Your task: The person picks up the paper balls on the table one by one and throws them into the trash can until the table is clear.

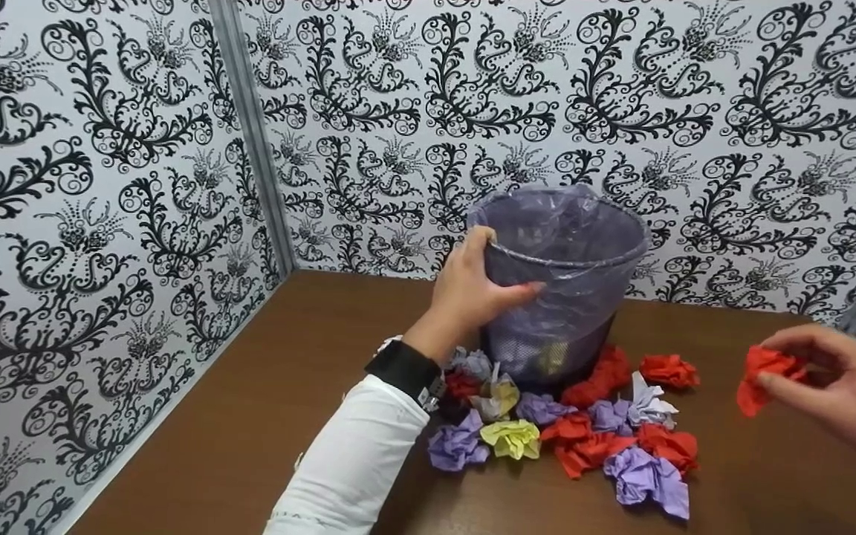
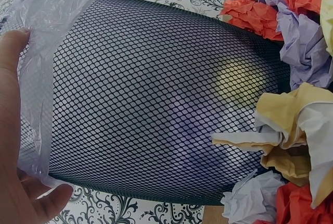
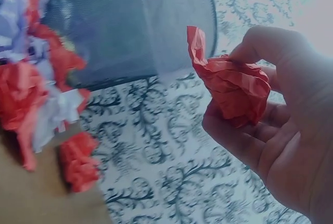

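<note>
A black mesh wastebasket stands on the table, lined with a translucent purple bag folded over its rim. My left hand grips the rim at its left side, thumb pressed along the bag outside. Through the mesh in the left wrist view, a yellow paper ball shows inside. Off to the right of the basket, my right hand pinches a crumpled red paper ball between thumb and fingers, above the table.
Several crumpled paper balls lie around the basket's foot: a yellow one, a purple one, a white one and a red one among them. Patterned walls close off the brown table behind and at left.
</note>
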`<state>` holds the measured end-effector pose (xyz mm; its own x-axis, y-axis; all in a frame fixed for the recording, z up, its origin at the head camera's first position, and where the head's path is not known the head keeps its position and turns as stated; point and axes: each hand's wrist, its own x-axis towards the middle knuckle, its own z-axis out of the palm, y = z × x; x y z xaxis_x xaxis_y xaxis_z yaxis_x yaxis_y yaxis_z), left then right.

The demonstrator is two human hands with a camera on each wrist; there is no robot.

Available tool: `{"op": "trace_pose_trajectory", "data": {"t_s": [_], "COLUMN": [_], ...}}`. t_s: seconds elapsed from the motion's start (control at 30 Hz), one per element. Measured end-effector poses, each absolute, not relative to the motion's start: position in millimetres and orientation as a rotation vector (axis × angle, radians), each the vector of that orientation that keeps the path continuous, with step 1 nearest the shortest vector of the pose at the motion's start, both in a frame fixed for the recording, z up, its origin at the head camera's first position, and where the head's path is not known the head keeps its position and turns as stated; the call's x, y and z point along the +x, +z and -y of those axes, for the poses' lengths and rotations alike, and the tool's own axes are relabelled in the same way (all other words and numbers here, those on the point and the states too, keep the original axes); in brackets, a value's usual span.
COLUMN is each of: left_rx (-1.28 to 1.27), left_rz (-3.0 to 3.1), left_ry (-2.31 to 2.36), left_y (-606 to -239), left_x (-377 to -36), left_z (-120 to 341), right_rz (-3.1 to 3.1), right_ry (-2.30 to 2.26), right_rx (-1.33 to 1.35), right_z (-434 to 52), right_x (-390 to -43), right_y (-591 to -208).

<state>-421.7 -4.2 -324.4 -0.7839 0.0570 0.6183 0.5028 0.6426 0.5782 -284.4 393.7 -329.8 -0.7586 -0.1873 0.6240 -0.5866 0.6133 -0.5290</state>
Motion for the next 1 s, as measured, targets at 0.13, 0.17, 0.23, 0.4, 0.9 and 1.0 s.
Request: {"op": "trace_pose_trajectory", "data": {"t_s": [0.13, 0.17, 0.23, 0.4, 0.9, 1.0], "left_rx": [-0.444, -0.444, -0.449, -0.469, -0.448, -0.452], "left_rz": [2.298, 2.297, 2.292, 2.282, 2.287, 2.286], "left_ry": [-1.065, -1.071, -1.079, -1.095, -1.054, -1.053], "left_y": [-324, -324, -324, -325, -324, -324], "left_x": [-422, -422, -422, -422, -421, -421], "left_z": [4, 4, 5, 5, 4, 4], "right_rz": [2.228, 2.202, 2.179, 2.228, 2.424, 2.45], "right_ry": [1.051, 1.058, 1.049, 0.968, 0.804, 0.762], "right_rx": [0.67, 0.683, 0.684, 0.622, 0.423, 0.426], "right_z": [-389, -387, -382, -366, -291, -274], "right_x": [-291, -293, -297, -302, -344, -358], "right_y": [-299, -290, -271, -223, -125, -116]}}
